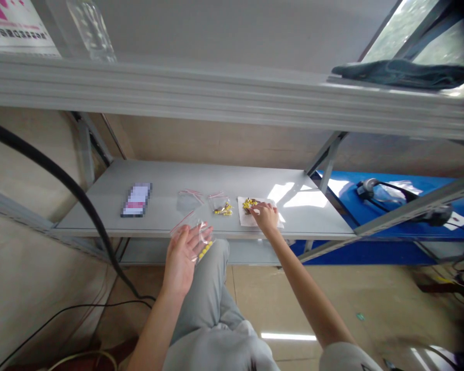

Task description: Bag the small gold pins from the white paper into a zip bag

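Reaching forward, the right hand (pixel 266 215) rests its closed fingertips on a small heap of yellow pieces (pixel 249 204) lying on a white sheet (pixel 247 218) near the front edge of the grey shelf (pixel 170 178), towards its right end. The left hand (pixel 183 253) hovers just off that front edge, palm up and fingers loosely open, cradling a clear zip bag (pixel 199 239) with yellow pieces inside. Picking few pieces at a time and keeping the bag mouth wide would likely help. Two more small bags (pixel 221 204) lie mid-shelf; the shelf's left half offers open room, while the shelf board above limits lifting
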Tool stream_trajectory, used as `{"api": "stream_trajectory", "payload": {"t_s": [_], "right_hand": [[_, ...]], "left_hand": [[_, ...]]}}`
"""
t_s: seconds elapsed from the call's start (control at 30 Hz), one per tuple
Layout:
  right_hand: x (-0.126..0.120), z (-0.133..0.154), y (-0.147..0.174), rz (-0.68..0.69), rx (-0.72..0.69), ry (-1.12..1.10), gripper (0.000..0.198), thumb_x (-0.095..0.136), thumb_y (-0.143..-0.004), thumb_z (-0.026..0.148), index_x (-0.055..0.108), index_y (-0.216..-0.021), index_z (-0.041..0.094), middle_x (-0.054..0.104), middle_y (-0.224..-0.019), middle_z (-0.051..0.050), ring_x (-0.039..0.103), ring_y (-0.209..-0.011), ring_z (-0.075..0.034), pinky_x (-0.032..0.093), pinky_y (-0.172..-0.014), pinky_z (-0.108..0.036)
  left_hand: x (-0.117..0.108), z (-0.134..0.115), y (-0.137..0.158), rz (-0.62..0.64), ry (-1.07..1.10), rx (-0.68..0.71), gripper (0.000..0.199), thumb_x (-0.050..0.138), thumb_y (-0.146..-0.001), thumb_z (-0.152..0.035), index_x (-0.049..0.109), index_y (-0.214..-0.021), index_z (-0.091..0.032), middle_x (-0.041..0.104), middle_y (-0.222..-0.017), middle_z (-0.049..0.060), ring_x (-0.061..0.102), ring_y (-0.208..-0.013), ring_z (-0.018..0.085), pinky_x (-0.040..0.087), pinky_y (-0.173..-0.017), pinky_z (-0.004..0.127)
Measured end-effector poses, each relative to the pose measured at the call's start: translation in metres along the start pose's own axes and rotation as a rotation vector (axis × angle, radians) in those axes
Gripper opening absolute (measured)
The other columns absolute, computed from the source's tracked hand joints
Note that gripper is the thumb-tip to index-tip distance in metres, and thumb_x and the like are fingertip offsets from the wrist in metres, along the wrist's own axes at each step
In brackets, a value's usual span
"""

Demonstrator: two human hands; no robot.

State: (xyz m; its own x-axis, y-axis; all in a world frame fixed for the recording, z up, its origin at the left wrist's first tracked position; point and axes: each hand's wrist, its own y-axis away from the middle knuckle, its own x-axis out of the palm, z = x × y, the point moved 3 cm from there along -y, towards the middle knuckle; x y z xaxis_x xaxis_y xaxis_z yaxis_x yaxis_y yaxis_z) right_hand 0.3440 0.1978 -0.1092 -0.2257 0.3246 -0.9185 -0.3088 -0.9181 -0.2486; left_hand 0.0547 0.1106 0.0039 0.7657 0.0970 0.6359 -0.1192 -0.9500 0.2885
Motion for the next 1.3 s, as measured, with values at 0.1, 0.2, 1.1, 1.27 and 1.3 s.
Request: {"api": "stream_trajectory", "payload": {"t_s": [0.1,0.2,1.1,1.27,1.3], "right_hand": [[0.003,0.000,0.001,0.002,-0.007,-0.005,0.026,0.053,-0.084,0.041,0.073,-0.088,0.024,0.064,-0.108,-0.005,0.049,-0.101,-0.024,0.027,-0.087,-0.037],[0.006,0.000,0.001,0.000,-0.003,-0.008,0.026,0.055,-0.083,0.041,0.073,-0.083,0.024,0.065,-0.107,-0.005,0.049,-0.100,-0.024,0.027,-0.086,-0.037],[-0.013,-0.012,-0.004,0.046,-0.048,0.015,0.023,0.054,-0.083,0.018,0.070,-0.097,0.025,0.063,-0.106,-0.005,0.050,-0.102,-0.021,0.029,-0.086,-0.033],[-0.007,0.005,-0.015,0.062,-0.069,0.025,0.018,0.056,-0.084,0.023,0.072,-0.092,0.024,0.063,-0.107,-0.007,0.049,-0.101,-0.022,0.028,-0.088,-0.034],[-0.005,0.008,-0.017,0.065,-0.062,0.026,0.017,0.057,-0.083,0.025,0.072,-0.089,0.023,0.064,-0.105,-0.007,0.050,-0.101,-0.022,0.028,-0.087,-0.034]], "left_hand": [[0.001,-0.001,0.000,0.001,0.036,-0.099,0.020,0.058,-0.080,-0.031,0.057,-0.091,-0.015,0.064,-0.114,0.011,0.061,-0.106,0.026,0.048,-0.092,0.040],[0.003,-0.002,0.002,0.021,0.065,-0.152,0.015,0.055,-0.082,-0.029,0.056,-0.089,-0.016,0.062,-0.118,0.011,0.060,-0.108,0.025,0.051,-0.089,0.039],[0.002,-0.004,0.006,0.152,-0.088,-0.091,0.022,0.068,-0.075,-0.031,0.067,-0.091,-0.016,0.064,-0.115,0.007,0.060,-0.106,0.027,0.049,-0.091,0.044],[0.009,-0.002,0.011,0.158,-0.208,-0.056,0.034,0.072,-0.070,-0.033,0.069,-0.097,-0.013,0.067,-0.110,0.010,0.062,-0.103,0.026,0.046,-0.096,0.040],[0.010,-0.003,0.012,0.150,-0.228,-0.042,0.035,0.074,-0.069,-0.034,0.070,-0.097,-0.013,0.069,-0.106,0.010,0.063,-0.101,0.025,0.045,-0.097,0.040]]}}
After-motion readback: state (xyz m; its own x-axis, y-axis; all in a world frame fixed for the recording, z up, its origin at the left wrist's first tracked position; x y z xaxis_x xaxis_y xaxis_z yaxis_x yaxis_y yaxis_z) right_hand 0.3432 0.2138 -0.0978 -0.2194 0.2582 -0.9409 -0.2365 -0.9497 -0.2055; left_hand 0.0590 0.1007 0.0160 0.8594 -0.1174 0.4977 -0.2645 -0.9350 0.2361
